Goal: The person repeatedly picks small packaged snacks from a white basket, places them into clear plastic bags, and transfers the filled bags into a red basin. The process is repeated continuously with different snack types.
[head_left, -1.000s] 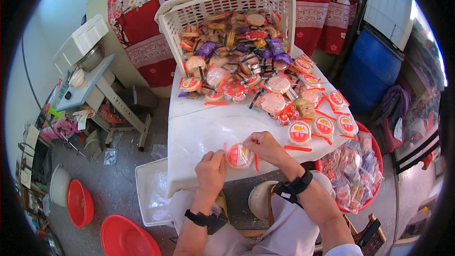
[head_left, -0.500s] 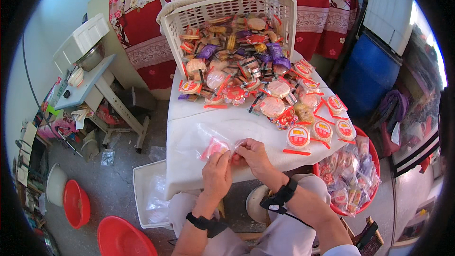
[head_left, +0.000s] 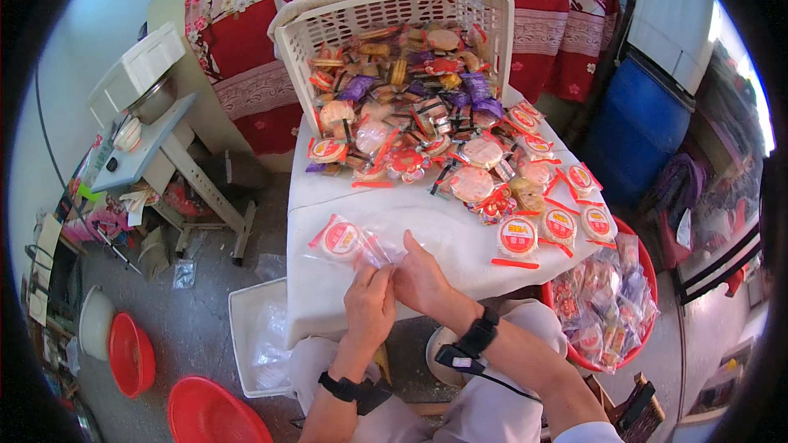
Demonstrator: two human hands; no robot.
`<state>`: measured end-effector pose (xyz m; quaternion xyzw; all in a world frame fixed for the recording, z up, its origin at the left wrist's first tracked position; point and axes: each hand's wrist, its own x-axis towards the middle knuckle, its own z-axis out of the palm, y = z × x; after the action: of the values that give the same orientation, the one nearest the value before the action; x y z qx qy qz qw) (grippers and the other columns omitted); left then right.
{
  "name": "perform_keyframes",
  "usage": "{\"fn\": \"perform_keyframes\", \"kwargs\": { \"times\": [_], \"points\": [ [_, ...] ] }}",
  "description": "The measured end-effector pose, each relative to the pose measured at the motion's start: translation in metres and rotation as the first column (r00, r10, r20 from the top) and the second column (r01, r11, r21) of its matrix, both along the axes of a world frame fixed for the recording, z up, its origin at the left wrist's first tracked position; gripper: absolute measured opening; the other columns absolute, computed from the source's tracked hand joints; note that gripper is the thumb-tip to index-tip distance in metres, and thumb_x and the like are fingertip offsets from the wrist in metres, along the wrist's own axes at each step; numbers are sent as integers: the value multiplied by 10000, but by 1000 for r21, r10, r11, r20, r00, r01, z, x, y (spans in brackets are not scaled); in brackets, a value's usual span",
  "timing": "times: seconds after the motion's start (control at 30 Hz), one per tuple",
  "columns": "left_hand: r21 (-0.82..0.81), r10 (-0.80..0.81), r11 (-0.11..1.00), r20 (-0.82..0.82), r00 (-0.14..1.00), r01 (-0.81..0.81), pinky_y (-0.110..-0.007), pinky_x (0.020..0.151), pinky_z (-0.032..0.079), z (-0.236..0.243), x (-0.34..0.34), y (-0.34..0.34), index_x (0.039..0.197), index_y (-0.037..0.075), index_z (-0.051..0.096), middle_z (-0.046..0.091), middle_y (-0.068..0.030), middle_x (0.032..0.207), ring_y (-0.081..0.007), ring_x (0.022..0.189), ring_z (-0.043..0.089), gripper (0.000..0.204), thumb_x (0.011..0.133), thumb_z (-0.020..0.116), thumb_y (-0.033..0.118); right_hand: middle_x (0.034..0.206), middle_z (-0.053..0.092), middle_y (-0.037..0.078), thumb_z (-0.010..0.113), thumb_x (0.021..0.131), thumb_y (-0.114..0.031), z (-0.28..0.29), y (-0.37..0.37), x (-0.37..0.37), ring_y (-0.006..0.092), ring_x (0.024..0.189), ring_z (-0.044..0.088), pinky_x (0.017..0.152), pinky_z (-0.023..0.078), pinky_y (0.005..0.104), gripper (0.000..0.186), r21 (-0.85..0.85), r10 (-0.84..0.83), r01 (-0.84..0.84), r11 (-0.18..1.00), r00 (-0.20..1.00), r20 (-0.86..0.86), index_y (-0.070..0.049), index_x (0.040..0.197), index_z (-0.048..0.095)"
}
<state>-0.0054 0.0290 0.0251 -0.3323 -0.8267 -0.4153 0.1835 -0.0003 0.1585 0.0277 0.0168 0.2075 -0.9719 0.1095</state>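
- Left hand [head_left: 369,312]: fingers pinched on the gathered end of a clear bag [head_left: 373,253], just over the table's near edge; wrist low, knuckles up.
- Right hand [head_left: 423,280]: touching or nearly touching the left, thumb raised, palm turned inward; I cannot tell whether its hidden fingers grip the bag as well.
- Forearms: slanting in from both sides to meet at the bag; a black wristband on each.
- Round packet [head_left: 341,239], red-and-white label: inside the bag, ahead of the left hand, lying tilted above the white tablecloth [head_left: 316,203].
- Progress, by my judgement: one packet is bagged here, with room apparently left for more; I see no closure on the bag.
- Loose round packets [head_left: 517,236]: a handful, right of the hands, not bagged together.
- Mixed heap of wrapped snacks [head_left: 410,127]: beyond the hands, spilling from a white basket [head_left: 506,45]; evidently most of the stock remains.
- Red basin [head_left: 646,258]: right of the right forearm, below table height, filled with bagged snacks [head_left: 603,303], seemingly finished pieces.
- White tub [head_left: 236,328]: left of the left forearm, holding clear plastic [head_left: 273,344], probably spare bags.
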Motion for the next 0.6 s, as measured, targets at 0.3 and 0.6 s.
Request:
{"fn": "perform_keyframes", "kwargs": {
  "times": [0.3, 0.6],
  "points": [
    [-81, 103, 991, -23, 994, -105, -426, 630, 489, -1, -3, -9, 1043, 41, 667, 573, -125, 814, -331, 727, 599, 241, 808, 616, 16, 989, 685, 139, 539, 972, -362, 30, 72, 10, 236, 826, 681, 725, 543, 355, 404, 991, -55, 3, 135, 998, 5, 17, 1082, 627],
    [-315, 70, 947, 9, 998, -63, -456, 656, 506, -4, 0, -9, 1043, 48, 649, 577, -132, 810, -342, 773, 616, 230, 818, 649, 94, 1107, 628, 149, 738, 726, -79, 32, 143, -3, 318, 1045, 595, 897, 487, 420, 430, 344, -4, 370, -863, 676, -737, -37, 1133, 607]
  ]
}}
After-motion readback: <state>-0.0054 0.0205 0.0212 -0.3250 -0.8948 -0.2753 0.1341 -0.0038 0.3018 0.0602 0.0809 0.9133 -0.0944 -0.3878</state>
